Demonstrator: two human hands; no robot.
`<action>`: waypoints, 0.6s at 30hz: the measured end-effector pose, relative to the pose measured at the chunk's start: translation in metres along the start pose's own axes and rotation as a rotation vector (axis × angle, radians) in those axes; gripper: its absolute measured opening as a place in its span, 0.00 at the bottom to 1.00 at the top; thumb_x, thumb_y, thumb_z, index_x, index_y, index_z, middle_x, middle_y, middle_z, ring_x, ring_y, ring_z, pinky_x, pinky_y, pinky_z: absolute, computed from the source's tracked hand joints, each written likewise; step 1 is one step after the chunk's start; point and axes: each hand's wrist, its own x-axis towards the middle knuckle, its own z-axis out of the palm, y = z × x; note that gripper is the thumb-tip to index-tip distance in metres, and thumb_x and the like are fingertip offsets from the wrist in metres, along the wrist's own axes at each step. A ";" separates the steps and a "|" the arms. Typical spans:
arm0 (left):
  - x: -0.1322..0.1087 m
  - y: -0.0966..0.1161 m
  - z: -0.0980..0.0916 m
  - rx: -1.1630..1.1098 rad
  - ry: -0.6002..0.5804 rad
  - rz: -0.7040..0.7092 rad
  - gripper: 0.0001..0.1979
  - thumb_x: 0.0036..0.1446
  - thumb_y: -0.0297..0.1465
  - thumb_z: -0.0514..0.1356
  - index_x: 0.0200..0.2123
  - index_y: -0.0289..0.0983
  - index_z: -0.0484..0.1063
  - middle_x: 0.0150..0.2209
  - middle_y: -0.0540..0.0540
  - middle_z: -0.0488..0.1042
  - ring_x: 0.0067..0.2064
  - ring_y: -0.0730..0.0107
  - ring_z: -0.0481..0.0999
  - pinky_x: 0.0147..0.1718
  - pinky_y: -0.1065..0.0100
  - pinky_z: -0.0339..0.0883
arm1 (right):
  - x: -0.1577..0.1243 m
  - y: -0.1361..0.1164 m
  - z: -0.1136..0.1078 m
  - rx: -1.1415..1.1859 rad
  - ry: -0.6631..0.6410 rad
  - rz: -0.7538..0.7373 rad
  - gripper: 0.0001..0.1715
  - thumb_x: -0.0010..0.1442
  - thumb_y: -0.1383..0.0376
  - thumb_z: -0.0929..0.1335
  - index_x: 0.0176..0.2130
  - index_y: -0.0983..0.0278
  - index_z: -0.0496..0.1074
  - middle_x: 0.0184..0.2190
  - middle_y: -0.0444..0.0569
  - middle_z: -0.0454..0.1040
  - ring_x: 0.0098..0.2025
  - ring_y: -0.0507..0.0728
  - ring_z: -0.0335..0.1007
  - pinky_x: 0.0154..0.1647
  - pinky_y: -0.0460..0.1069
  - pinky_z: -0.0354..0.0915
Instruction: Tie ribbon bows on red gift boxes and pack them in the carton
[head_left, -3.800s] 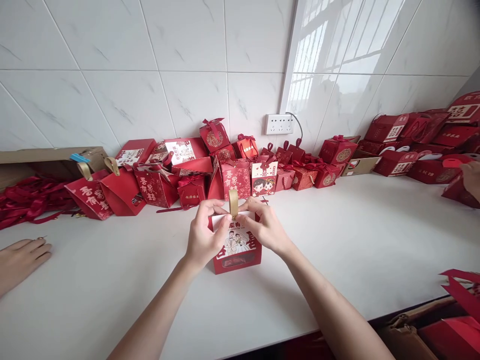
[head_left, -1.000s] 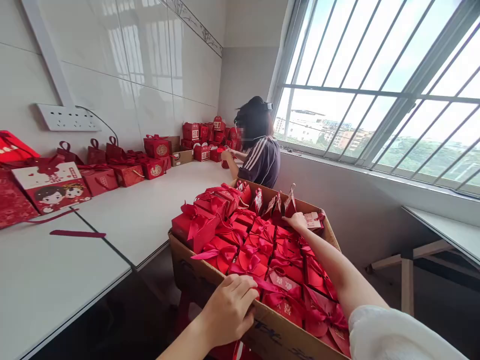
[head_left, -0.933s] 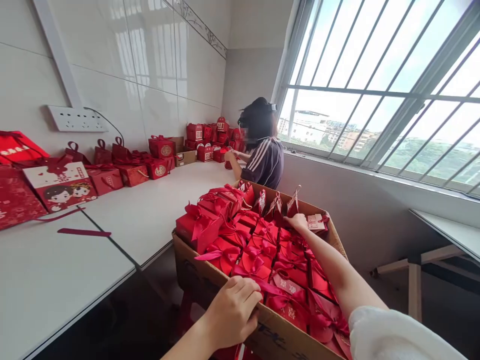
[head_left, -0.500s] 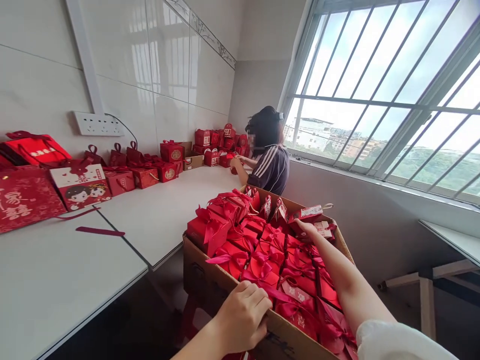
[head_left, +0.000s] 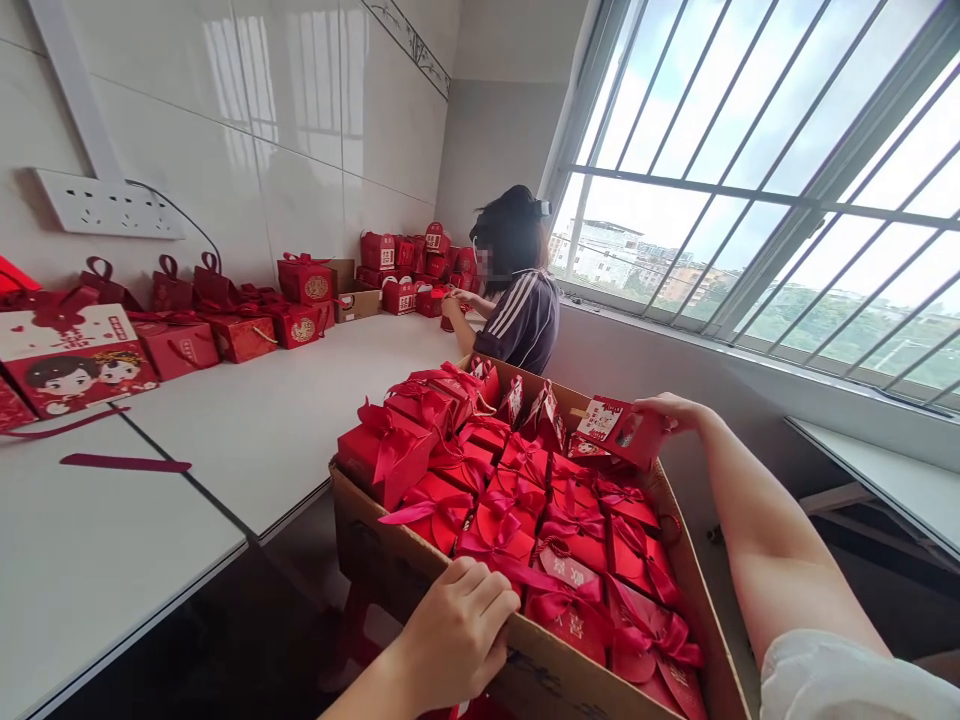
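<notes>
A large cardboard box (head_left: 390, 545) full of red gift boxes (head_left: 514, 520) tied with ribbon bows stands in front of me. My left hand (head_left: 466, 625) is closed over the near rim of the cardboard box. At the far right corner, my right hand (head_left: 670, 412) grips one end of a red gift box (head_left: 621, 430) with a white printed panel, held tilted above the others. Its far fingers are partly hidden. Several small peaked gift boxes (head_left: 546, 415) stand along the back wall of the cardboard box.
A white table (head_left: 300, 400) runs along the tiled wall, with rows of red gift boxes (head_left: 244, 335) and a dark red ribbon strip (head_left: 126, 463). Another person (head_left: 521, 290) handles a small red box at the far end. A barred window (head_left: 750, 200) and a white ledge (head_left: 885, 480) are at right.
My right hand has risen and moved right, lifting the printed red gift box at the far right corner. My left hand stays on the rim. The view has swung slightly right.
</notes>
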 end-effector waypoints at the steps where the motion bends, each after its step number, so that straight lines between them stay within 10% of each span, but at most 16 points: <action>1: 0.000 0.000 0.000 -0.001 0.008 0.003 0.09 0.52 0.25 0.57 0.37 0.38 0.64 0.36 0.50 0.72 0.35 0.67 0.66 0.38 0.65 0.57 | 0.003 -0.001 0.000 -0.005 -0.047 0.026 0.12 0.45 0.65 0.73 0.18 0.67 0.69 0.13 0.46 0.65 0.18 0.53 0.62 0.18 0.48 0.58; 8: 0.000 0.001 0.004 -0.024 0.069 0.012 0.10 0.50 0.23 0.56 0.38 0.37 0.65 0.35 0.49 0.73 0.34 0.68 0.67 0.39 0.65 0.58 | 0.016 -0.008 0.012 0.124 -0.059 0.013 0.13 0.56 0.61 0.66 0.32 0.69 0.72 0.20 0.48 0.70 0.23 0.53 0.67 0.23 0.46 0.65; 12: 0.000 0.001 0.006 -0.014 0.088 0.005 0.10 0.49 0.24 0.56 0.38 0.37 0.64 0.34 0.50 0.73 0.33 0.68 0.67 0.39 0.65 0.58 | 0.001 0.004 0.063 0.167 0.018 0.001 0.23 0.63 0.56 0.58 0.45 0.71 0.69 0.31 0.54 0.75 0.33 0.56 0.73 0.30 0.47 0.70; 18: 0.001 0.001 0.005 0.005 0.067 0.010 0.10 0.50 0.25 0.56 0.38 0.38 0.64 0.35 0.49 0.73 0.33 0.68 0.67 0.40 0.65 0.58 | -0.027 0.013 0.141 0.048 -0.006 -0.021 0.18 0.58 0.55 0.65 0.38 0.67 0.72 0.29 0.54 0.76 0.35 0.60 0.75 0.34 0.51 0.71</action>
